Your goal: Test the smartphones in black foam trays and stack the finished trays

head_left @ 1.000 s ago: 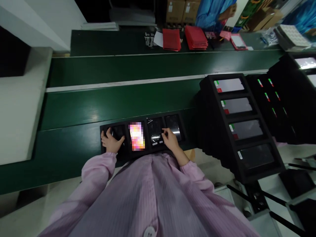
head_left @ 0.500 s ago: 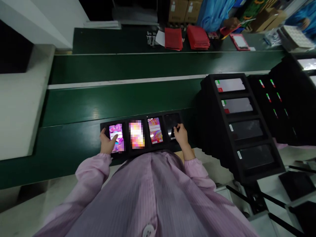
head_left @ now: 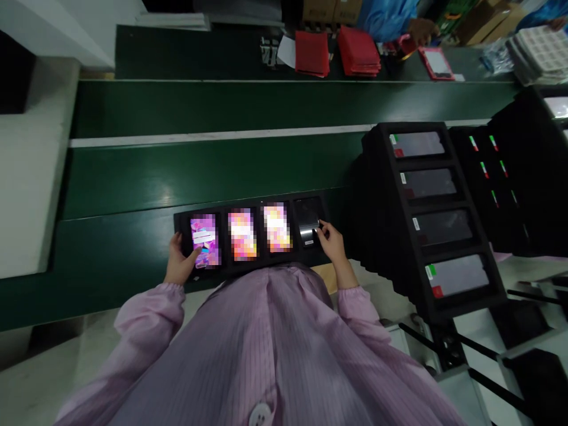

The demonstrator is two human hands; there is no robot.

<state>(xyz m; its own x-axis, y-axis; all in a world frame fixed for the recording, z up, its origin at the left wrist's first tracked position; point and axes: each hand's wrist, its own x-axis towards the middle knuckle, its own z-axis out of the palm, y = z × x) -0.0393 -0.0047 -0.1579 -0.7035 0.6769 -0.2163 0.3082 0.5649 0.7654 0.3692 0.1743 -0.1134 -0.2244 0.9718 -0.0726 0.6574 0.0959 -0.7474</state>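
Note:
A black foam tray (head_left: 224, 270) lies on the green bench in front of me with several phones side by side. Three of them have lit, colourful screens; the leftmost lit phone (head_left: 204, 241) is under my left hand (head_left: 181, 264), whose thumb rests on the tray's left edge and whose fingers touch the screen's lower corner. The rightmost phone (head_left: 307, 220) is dark. My right hand (head_left: 332, 241) sits at its lower right corner with a fingertip on it, fingers loosely curled.
A tall stack of black trays (head_left: 426, 219) with dark phones stands to the right, more stacks behind it. Red sleeves (head_left: 337, 52) lie on the far bench, where a person in a blue coat (head_left: 390, 18) works. A green conveyor (head_left: 213, 171) runs across.
Two more screens have lit up since one second ago. My right hand moved from the third phone to the dark rightmost one. My left hand slid down to the tray's left corner.

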